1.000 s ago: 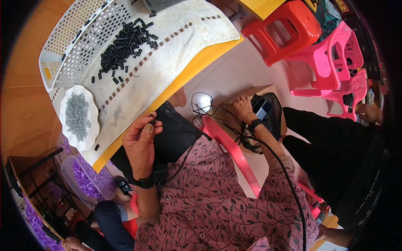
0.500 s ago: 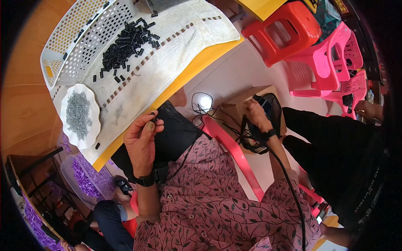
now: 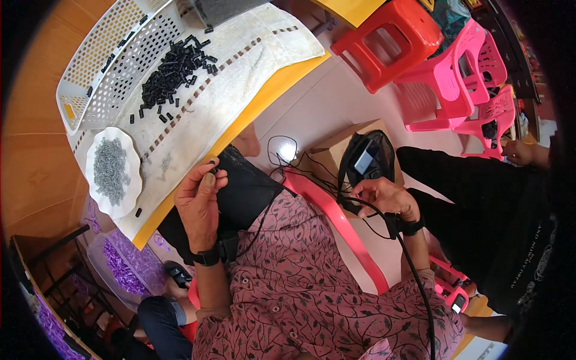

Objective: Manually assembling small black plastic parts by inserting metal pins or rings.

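Note:
My left hand (image 3: 201, 201) is by the table's front edge, its thumb and fingers pinching a small black plastic piece (image 3: 213, 168). On the cloth beyond it lies a heap of similar black tubular pieces (image 3: 171, 75). A white scalloped dish (image 3: 133, 195) to the left holds many tiny clear-grey parts (image 3: 110, 170). Over to the right, my right hand (image 3: 390, 199) has its fingers curled at the near edge of a black mesh bag (image 3: 387, 159). A silver-faced device (image 3: 366, 159) shows inside the open bag. The fingertips are partly hidden against its dark edge.
A white perforated basket (image 3: 141, 54) stands behind the heap. The bag rests on a cardboard box (image 3: 329, 157), with black cables (image 3: 312, 174) beside it. A red stool (image 3: 384, 42) and pink chairs (image 3: 441, 84) stand at the far right. Another person's black-clad legs (image 3: 474, 198) are close by.
My right hand has moved from above the bag toward me to its near edge, uncovering the device. My left hand keeps its pinch on the black piece. The view has shifted slightly.

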Demonstrator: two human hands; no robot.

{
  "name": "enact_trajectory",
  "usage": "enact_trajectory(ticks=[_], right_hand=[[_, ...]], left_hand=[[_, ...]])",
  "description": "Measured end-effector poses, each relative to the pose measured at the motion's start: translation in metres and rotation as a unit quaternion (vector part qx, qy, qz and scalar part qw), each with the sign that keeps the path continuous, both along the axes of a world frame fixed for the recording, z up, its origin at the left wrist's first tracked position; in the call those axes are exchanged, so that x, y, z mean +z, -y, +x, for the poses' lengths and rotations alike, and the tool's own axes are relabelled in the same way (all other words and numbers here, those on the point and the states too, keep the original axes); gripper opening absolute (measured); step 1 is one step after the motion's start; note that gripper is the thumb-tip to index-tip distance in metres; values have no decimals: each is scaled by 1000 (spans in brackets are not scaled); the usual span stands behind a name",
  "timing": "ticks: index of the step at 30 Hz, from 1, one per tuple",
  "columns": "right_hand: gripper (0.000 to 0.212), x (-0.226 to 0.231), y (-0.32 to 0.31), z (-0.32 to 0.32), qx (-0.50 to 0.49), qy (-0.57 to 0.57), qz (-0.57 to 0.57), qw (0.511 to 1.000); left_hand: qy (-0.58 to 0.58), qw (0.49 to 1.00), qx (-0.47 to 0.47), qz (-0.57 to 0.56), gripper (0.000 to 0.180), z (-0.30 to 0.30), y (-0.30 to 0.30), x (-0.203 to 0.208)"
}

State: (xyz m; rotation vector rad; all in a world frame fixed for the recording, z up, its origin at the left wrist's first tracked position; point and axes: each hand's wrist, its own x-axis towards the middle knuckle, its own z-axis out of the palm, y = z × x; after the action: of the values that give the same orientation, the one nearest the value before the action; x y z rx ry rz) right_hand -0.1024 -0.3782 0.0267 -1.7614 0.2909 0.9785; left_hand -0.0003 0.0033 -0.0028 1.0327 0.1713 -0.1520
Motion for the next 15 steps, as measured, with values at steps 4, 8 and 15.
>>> enact_trajectory(ticks=[4,8,15], right_hand=[[56,4,-16,4,65,46,65,995],[52,-1,-32,17,74,85,73,991],[42,-20,-2,53,14,69,24,997]], left_hand=[[8,1000,-3,-13,19,-2,1,2],[9,1000,-5,-10,19,-3,0,2],[14,999,-22,-22,18,-4,1,3]])
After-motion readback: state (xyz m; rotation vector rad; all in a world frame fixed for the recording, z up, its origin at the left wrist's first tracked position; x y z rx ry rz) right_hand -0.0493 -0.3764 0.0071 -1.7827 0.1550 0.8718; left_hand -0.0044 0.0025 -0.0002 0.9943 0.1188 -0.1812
